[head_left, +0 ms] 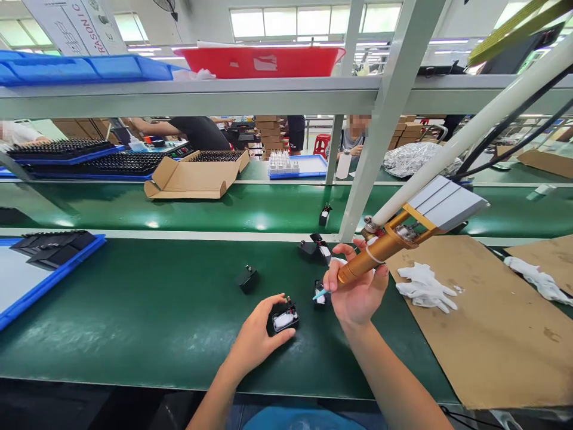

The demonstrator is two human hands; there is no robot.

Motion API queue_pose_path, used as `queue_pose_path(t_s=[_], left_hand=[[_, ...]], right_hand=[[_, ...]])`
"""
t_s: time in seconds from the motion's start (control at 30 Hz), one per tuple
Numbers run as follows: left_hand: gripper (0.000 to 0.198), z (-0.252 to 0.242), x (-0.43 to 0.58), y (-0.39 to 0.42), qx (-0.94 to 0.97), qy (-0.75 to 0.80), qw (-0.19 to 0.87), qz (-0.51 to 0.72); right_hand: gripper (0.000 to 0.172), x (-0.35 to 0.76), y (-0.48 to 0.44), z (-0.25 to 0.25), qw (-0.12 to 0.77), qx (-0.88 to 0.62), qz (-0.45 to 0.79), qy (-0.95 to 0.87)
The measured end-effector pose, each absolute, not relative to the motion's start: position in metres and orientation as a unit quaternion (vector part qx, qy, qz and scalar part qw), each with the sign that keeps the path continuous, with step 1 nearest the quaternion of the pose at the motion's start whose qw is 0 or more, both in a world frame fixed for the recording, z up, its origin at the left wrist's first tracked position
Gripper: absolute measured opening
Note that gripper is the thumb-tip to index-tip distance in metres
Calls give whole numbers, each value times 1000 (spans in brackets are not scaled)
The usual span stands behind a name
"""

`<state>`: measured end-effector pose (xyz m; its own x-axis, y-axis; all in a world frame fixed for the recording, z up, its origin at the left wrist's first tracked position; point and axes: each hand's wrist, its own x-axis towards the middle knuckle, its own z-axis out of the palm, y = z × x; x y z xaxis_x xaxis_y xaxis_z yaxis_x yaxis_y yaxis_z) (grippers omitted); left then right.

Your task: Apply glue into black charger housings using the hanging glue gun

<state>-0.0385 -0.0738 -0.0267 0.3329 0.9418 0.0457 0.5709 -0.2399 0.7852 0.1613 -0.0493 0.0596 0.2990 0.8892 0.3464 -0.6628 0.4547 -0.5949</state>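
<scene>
On the green bench, my left hand [258, 334] curls round a small open black plastic housing [285, 319] with a white part inside and small pieces sticking up at its back. My right hand [358, 292] grips a gold-coloured dispensing gun [369, 257] with a pale blue nozzle tip [320, 294]. The tip points down and left, over or beside a second open black housing [319, 297]. Behind it lie more black housings [316, 248], partly overlapping. A black block-shaped housing [248, 279] sits apart to the left.
A blue-rimmed tray [54, 280] with black parts stands at left. Brown cardboard [501, 334] bearing white gloves [425, 286] covers the right side. A white frame post [380, 125] rises behind the gun. Across the green belt [259, 209] lies an open cardboard box [192, 176].
</scene>
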Motion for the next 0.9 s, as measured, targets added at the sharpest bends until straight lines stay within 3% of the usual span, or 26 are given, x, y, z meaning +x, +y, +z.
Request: queue_pose_path(t_s=[0.07,0.23,0.37,0.57,0.9], left_hand=[[47,-22,-33,-69,724,505,381,274],[28,-25,-17,-62,705,470,441,296],[28,-31,-18,-64,745,471,363,302],[43,-20,-28,-72,832,417,257,259],[19,-42,-15,-79,811,462,145,327]], right_hand=[[43,165,-47,58,788,-178,490,-327],[39,171,-45,54,790,-193,481,-327],[38,173,-47,52,790,-197,477,-330],[37,173,-48,52,793,-203,470,-330],[36,174,-49,52,794,-199,471,-330]])
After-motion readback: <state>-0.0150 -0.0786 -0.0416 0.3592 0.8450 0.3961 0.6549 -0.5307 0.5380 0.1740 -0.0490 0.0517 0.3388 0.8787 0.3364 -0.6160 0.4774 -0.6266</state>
